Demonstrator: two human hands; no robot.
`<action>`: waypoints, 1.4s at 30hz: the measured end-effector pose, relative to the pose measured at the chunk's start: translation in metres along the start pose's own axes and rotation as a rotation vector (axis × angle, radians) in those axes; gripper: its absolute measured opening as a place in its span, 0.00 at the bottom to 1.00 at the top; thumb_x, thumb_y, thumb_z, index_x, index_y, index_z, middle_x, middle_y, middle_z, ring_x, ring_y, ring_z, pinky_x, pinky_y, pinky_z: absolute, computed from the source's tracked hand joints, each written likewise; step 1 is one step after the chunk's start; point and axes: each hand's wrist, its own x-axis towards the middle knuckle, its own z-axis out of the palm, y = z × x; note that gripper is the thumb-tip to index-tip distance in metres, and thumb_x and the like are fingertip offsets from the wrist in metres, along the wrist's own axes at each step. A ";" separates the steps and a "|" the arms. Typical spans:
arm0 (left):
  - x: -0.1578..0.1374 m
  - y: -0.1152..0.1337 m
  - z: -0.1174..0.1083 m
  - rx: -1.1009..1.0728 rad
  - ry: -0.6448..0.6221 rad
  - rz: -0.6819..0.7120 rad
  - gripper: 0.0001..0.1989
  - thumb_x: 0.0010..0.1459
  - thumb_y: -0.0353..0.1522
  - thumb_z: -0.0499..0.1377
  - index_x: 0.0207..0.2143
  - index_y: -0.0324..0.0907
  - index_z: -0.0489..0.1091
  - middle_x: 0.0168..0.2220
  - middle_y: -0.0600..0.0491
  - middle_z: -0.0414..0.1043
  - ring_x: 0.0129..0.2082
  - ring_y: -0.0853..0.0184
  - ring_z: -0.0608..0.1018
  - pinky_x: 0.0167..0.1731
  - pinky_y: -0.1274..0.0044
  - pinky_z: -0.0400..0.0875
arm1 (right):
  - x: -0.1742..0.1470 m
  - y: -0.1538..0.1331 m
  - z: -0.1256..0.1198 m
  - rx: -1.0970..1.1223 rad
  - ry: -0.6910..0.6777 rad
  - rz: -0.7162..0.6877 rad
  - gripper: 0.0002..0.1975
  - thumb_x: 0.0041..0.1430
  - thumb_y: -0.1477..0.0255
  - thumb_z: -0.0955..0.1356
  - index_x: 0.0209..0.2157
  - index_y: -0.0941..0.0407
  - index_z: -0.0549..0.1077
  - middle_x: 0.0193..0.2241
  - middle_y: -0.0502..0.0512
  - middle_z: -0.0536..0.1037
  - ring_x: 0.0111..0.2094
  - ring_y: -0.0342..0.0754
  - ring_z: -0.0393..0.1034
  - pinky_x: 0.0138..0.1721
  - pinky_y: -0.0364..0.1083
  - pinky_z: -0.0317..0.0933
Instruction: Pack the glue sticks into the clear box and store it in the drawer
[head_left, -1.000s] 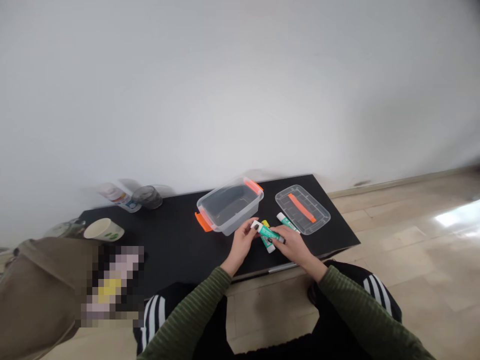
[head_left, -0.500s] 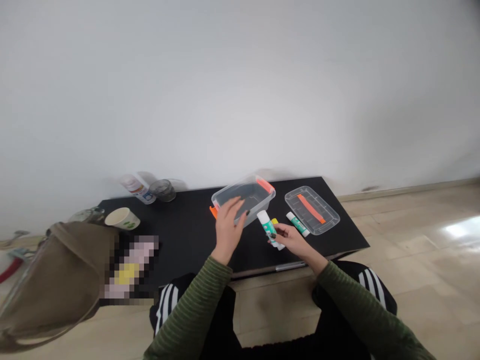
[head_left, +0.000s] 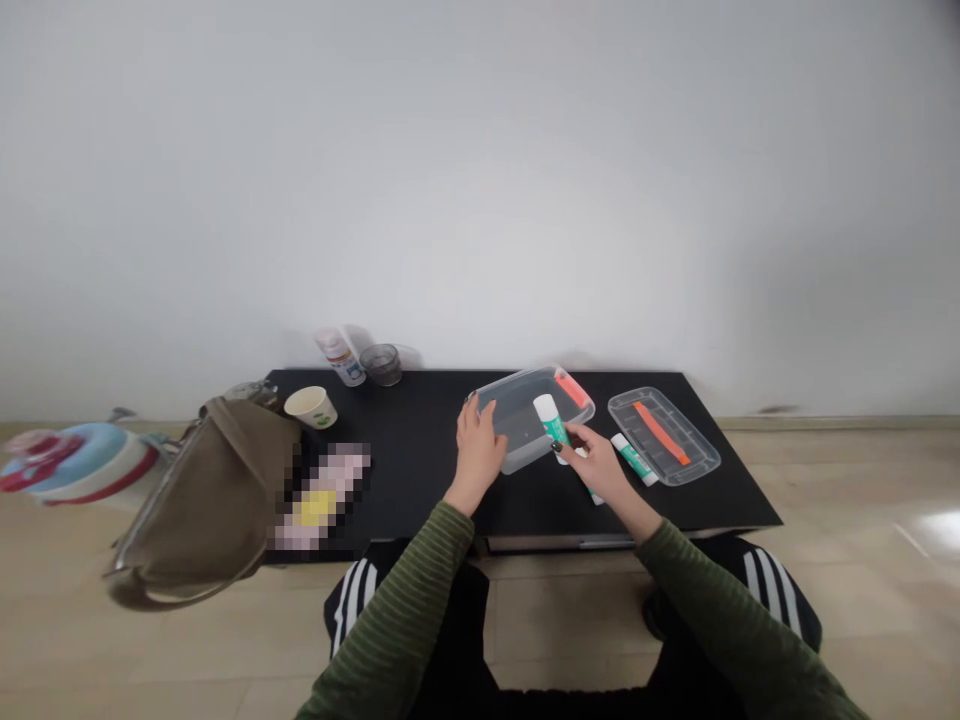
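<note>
Just below-right of centre, the right hand (head_left: 598,468) grips a tilted green-and-white glue stick (head_left: 556,424), white-capped, beside a clear box (head_left: 529,457) with an orange latch (head_left: 572,390); the left hand (head_left: 478,448) covers its left end, grip unclear.

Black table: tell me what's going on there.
A person is handling a glue stick over the black table. The right hand holds it tilted, white cap up, beside a clear plastic box. The left hand is at the box's left end; whether it grips is unclear. The box is uncovered; its clear lid with an orange handle lies to the right, a second glue stick beside it.
</note>
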 end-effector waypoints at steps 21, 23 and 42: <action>-0.031 0.016 -0.015 0.123 -0.032 -0.018 0.27 0.57 0.27 0.54 0.60 0.35 0.64 0.67 0.36 0.57 0.69 0.47 0.56 0.63 0.55 0.58 | 0.078 -0.043 0.079 -0.983 -0.711 0.316 0.15 0.51 0.64 0.72 0.39 0.58 0.82 0.42 0.71 0.81 0.44 0.63 0.78 0.39 0.52 0.69; -0.032 0.018 -0.014 0.143 -0.022 -0.016 0.27 0.57 0.27 0.53 0.60 0.35 0.65 0.66 0.36 0.58 0.69 0.47 0.56 0.63 0.55 0.57 | 0.080 -0.040 0.081 -0.995 -0.745 0.315 0.17 0.50 0.64 0.73 0.40 0.58 0.82 0.42 0.72 0.81 0.43 0.63 0.78 0.39 0.52 0.69; -0.032 0.021 -0.017 0.187 -0.014 0.016 0.24 0.58 0.27 0.54 0.57 0.35 0.67 0.65 0.36 0.61 0.68 0.47 0.58 0.63 0.56 0.58 | 0.057 -0.033 0.069 -0.724 -0.342 -0.099 0.15 0.66 0.68 0.62 0.46 0.53 0.78 0.42 0.58 0.81 0.46 0.51 0.74 0.46 0.47 0.65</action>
